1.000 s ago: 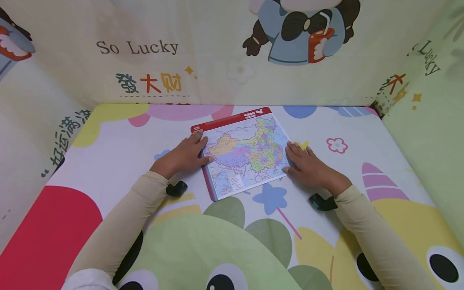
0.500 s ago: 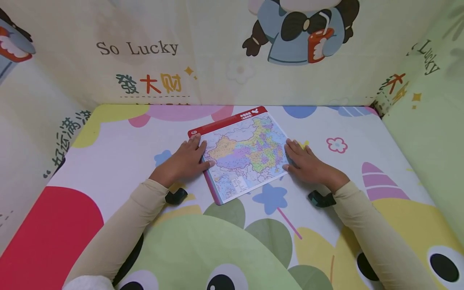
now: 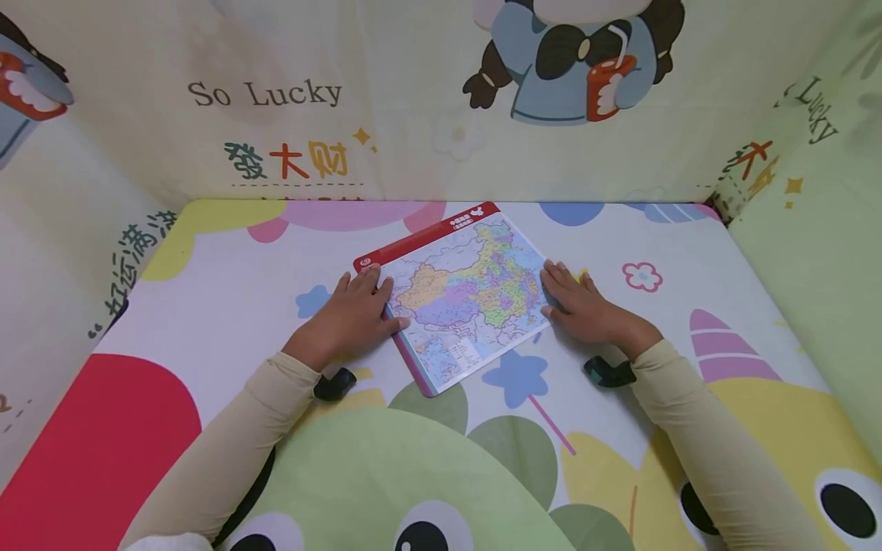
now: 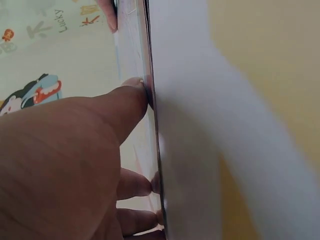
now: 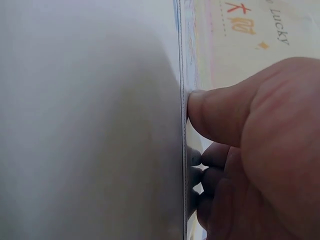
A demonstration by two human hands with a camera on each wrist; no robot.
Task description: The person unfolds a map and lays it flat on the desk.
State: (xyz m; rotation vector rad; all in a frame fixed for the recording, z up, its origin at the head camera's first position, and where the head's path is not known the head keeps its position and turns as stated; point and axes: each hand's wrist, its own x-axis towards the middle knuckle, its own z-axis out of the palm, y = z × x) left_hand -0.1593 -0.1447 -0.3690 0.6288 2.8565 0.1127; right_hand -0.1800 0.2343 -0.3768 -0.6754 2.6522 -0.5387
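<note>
A flat rectangular map board (image 3: 468,295) with a red top strip and a coloured map of China lies on the table, turned at a slant. My left hand (image 3: 347,314) rests on its left edge, fingers extended and thumb on the map's border. On the opposite edge, my right hand (image 3: 586,306) rests with fingers straight and thumb at the rim. The left wrist view shows the left thumb (image 4: 132,102) on the board's face beside its thin edge. In the right wrist view, the right thumb (image 5: 210,112) touches the top surface, with the other fingertips along the edge.
The tabletop (image 3: 248,306) is covered with a cartoon-printed cloth. Printed fabric (image 3: 406,99) hangs as a wall behind and on both sides. A dark wrist camera (image 3: 335,384) sits under the left wrist and another wrist camera (image 3: 609,373) under the right.
The map board has turned counterclockwise, its top right corner going left and its lower left corner moving right and nearer. My left hand has drawn nearer with it; the right has barely shifted.
</note>
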